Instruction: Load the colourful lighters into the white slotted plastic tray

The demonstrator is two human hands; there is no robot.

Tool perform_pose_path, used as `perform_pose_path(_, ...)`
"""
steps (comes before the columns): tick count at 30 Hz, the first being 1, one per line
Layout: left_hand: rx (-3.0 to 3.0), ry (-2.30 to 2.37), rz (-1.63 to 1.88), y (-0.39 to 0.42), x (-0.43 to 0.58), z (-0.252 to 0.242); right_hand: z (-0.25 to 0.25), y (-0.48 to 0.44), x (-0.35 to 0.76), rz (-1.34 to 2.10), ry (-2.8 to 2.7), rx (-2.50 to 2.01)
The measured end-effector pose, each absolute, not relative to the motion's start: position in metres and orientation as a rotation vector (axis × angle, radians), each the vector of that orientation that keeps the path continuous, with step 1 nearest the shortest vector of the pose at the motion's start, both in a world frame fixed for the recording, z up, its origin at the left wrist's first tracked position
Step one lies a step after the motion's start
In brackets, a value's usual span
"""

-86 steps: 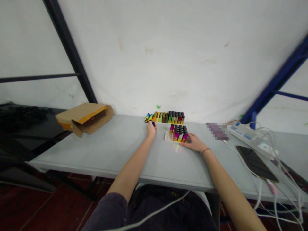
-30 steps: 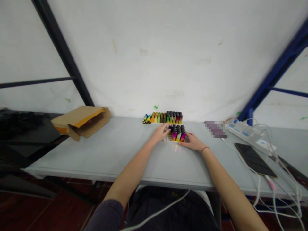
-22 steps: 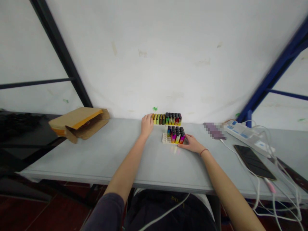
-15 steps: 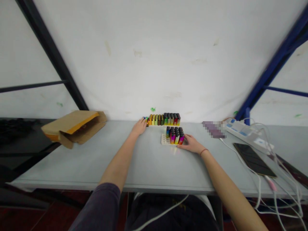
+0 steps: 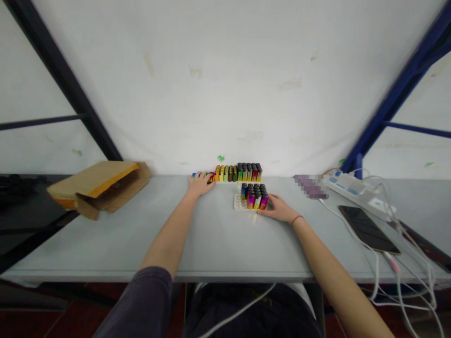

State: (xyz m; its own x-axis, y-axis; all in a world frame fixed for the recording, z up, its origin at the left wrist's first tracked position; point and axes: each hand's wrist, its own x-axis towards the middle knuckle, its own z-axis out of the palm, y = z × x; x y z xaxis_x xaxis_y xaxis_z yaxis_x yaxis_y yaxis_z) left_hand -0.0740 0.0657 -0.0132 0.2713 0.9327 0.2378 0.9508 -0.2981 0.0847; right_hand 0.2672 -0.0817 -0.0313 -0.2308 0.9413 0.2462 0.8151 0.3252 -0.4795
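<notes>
On the table by the wall, my left hand (image 5: 200,185) reaches over a group of multicoloured lighters (image 5: 212,178), its fingers spread and touching them; the hand partly hides them. My right hand (image 5: 279,208) is closed around the right end of a white tray (image 5: 241,205) with round holes, thumb at the front edge and fingers at the side. Upright lighters (image 5: 257,197) with black tops and pink, white and blue bodies fill the tray's right part, while holes show bare on its left.
Behind the tray stand yellow-to-brown lighters (image 5: 226,173) and a black-topped block of lighters (image 5: 250,172). An opened cardboard box (image 5: 98,185) lies at the left. Rightward are a phone (image 5: 368,229), a blurred purple item (image 5: 310,186), a power strip (image 5: 361,195) and loose white cables.
My left hand has shifted a little left, and its fingers now spread over the multicoloured lighters, more of which show. My right hand stays at the tray. The view has moved slightly.
</notes>
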Motion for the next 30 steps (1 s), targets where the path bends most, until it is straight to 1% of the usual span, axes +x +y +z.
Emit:
perform_pose_path(6,-2.547,-1.832,-0.232,0.066,-0.086,-0.006,-0.031,-0.082,0.267,0.335,-2.11,-1.532)
perform_pose_path(13,-2.499,-1.809,-0.273,0.071,-0.083,-0.003,-0.029,-0.083,0.267,0.358,-2.123,-1.557)
perform_pose_path(20,-2.632,-1.8,-0.234,0.072,-0.09,-0.004,-0.03,-0.083,0.269,0.347,-2.128,-1.555)
perform_pose_path(26,-2.622,-1.715,-0.349,0.041,-0.103,-0.01,-0.033,-0.081,0.269,0.354,-2.123,-1.534)
perform_pose_path(30,-2.629,-1.674,-0.358,0.008,-0.101,-0.011,-0.033,-0.08,0.269,0.345,-2.129,-1.524)
